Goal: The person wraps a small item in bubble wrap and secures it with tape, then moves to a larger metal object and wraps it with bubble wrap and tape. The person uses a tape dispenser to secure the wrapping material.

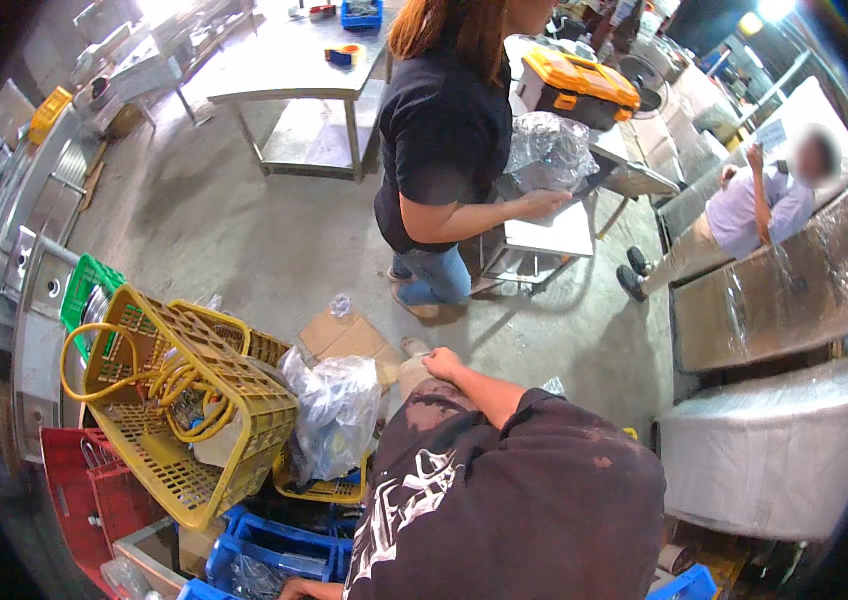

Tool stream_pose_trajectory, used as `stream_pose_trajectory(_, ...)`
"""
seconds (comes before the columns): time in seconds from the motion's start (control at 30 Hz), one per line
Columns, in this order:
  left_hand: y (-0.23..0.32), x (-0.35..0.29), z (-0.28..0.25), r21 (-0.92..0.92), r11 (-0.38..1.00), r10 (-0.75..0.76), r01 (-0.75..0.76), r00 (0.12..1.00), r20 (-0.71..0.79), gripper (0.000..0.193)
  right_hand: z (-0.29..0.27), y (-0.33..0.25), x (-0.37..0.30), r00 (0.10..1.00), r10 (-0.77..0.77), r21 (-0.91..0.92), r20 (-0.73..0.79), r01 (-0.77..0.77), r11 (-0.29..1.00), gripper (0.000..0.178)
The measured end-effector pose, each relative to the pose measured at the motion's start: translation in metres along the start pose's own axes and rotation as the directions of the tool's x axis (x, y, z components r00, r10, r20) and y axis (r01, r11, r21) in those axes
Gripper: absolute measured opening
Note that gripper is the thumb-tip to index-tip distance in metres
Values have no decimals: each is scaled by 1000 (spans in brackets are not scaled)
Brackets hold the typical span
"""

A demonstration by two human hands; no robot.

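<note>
My right hand (442, 362) lies over my bent knee, in front of my body. Its fingers look curled in, and whatever they may hold is hidden. At the lower edge, my left hand (296, 588) is beside the blue bins (269, 550). Only a small part of that hand shows, and its fingers are cut off by the frame. One bin contains clear plastic bags (256, 577). A tilted yellow crate (259, 455) with a coiled yellow hose (189, 410) stands to the left. Clear plastic wrap (336, 410) lies between the crate and my leg.
A person in a black shirt (449, 150) stands ahead, holding a plastic-wrapped bundle (549, 150). Another person (759, 210) stands at the right by wrapped units (774, 290). A steel table (284, 85) is at the back, a red crate (69, 490) at left, flattened cardboard (344, 335) on the floor.
</note>
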State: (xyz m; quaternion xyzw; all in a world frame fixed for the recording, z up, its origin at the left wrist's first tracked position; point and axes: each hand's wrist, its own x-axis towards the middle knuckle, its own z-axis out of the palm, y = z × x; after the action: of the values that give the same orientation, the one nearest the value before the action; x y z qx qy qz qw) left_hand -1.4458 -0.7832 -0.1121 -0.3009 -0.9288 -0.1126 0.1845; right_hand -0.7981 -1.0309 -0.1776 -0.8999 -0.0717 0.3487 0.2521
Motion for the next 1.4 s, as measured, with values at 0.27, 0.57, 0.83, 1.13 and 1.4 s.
stream_pose_trajectory(0.27,22,-26,-14,-189,982,-3,-16,995,-100,18,14,34,12,990,-9,-233,141,42,972,48)
stream_pose_trajectory(0.57,23,-95,-96,-483,863,6,-148,959,-285,20,-9,7,32,975,90,-182,204,-53,982,60)
stream_pose_trajectory(0.83,133,-260,-270,-869,390,623,-304,782,5,26,-10,-112,81,781,-238,-187,578,410,893,68)
stream_pose_trajectory(1.13,347,-353,-324,-998,8,1000,63,12,9,10,-101,-268,67,133,-505,521,853,-159,839,71)
stream_pose_trajectory(1.4,502,-468,-344,-938,77,930,339,-364,-55,10,-252,-270,167,660,-593,832,461,-91,547,34)
